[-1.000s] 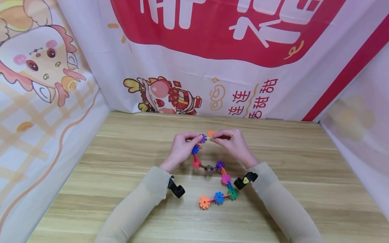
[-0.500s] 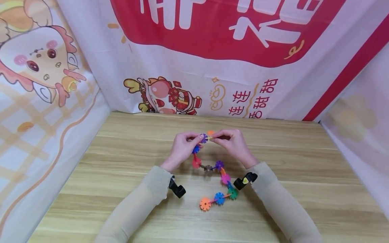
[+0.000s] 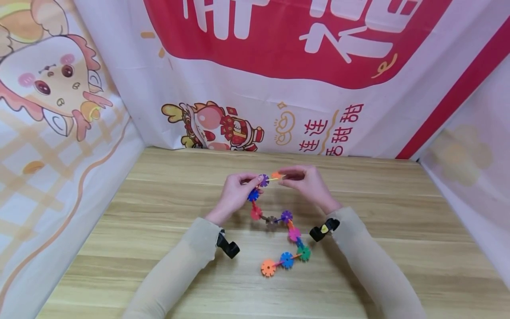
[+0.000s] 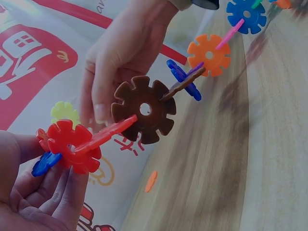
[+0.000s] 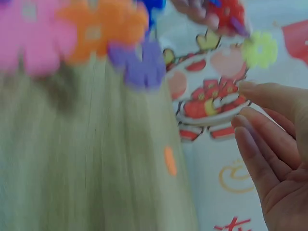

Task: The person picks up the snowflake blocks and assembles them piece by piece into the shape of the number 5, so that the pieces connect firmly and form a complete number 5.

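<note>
My left hand (image 3: 236,192) pinches a purple notched plastic disc (image 3: 264,180) at the upper end of a chain of interlocking snowflake discs. A yellow disc (image 5: 260,49) sticks out from that end, slotted in edge-on as seen from the head. Right beside it is my right hand (image 3: 310,185), thumb and fingers parted, apart from the yellow disc in the right wrist view. Further down the chain come a blue disc (image 3: 253,195), a red disc (image 4: 74,147), a brown disc (image 4: 144,109), a pink disc (image 3: 294,234) and a green disc (image 3: 304,253).
A loose orange disc (image 3: 276,175) lies on the wooden table (image 3: 179,274) behind the hands. The chain's near end, an orange disc (image 3: 268,268), hangs or lies toward the front. Printed cloth (image 3: 239,88) walls the back and sides.
My right hand has let go of the yellow disc and drawn slightly to the right, its fingers spreading. The left hand, with the chain, has shifted a little left.
</note>
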A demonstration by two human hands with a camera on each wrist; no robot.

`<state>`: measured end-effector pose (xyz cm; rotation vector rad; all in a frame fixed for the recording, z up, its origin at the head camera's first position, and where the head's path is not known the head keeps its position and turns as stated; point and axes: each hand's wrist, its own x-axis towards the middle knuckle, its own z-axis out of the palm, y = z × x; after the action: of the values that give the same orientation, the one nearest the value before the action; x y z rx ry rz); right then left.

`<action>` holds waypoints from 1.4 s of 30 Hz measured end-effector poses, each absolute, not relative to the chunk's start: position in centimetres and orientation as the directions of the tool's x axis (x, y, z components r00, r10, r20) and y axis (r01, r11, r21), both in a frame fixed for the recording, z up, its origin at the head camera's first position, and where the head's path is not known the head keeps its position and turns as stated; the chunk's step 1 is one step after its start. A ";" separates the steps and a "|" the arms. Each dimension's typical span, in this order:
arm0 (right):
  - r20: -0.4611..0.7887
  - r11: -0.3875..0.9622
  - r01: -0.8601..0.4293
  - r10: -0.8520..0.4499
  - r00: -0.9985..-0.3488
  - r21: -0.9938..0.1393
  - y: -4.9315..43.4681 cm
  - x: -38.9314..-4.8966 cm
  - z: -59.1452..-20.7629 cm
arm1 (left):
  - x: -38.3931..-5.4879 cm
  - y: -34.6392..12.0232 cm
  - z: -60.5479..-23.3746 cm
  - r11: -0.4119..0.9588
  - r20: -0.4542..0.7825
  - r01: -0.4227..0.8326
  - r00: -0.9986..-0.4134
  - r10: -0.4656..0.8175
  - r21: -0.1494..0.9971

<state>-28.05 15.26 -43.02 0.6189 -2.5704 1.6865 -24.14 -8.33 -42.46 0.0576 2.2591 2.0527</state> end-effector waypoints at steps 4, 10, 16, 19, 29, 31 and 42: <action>0.133 0.431 -0.262 -0.306 -0.943 -0.864 15.8 -29.7 -44.0 | -24.2 -8.4 -42.7 0.094 -0.035 -0.026 -0.995 0.095 0.995; 0.005 0.510 -0.173 -0.314 -0.950 -0.843 16.0 -32.0 -45.7 | -24.1 -8.3 -42.8 0.080 -0.021 -0.012 -0.994 0.111 0.997; -0.022 0.558 -0.149 -0.288 -0.957 -0.816 15.5 -33.6 -47.0 | -23.9 -8.2 -42.8 0.058 -0.015 -0.008 -0.992 0.122 0.998; -0.014 0.573 -0.157 -0.283 -0.959 -0.805 15.2 -34.1 -47.4 | -23.9 -8.2 -42.8 0.055 -0.009 -0.002 -0.992 0.124 0.998; 0.027 0.616 -0.211 -0.294 -0.956 -0.759 14.3 -34.6 -47.3 | -23.8 -8.3 -42.8 0.058 -0.005 0.003 -0.991 0.133 0.998; 0.019 0.610 -0.197 -0.286 -0.958 -0.768 14.2 -34.5 -47.2 | -23.8 -8.3 -42.8 0.062 -0.007 0.002 -0.991 0.132 0.998; -0.002 0.558 -0.150 -0.263 -0.965 -0.816 14.1 -34.3 -47.0 | -23.9 -8.3 -42.7 0.063 -0.013 -0.005 -0.991 0.132 0.998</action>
<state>-34.33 14.13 -46.98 0.3836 -2.8803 1.4887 -23.90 -8.31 -42.74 0.1328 2.2149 2.0799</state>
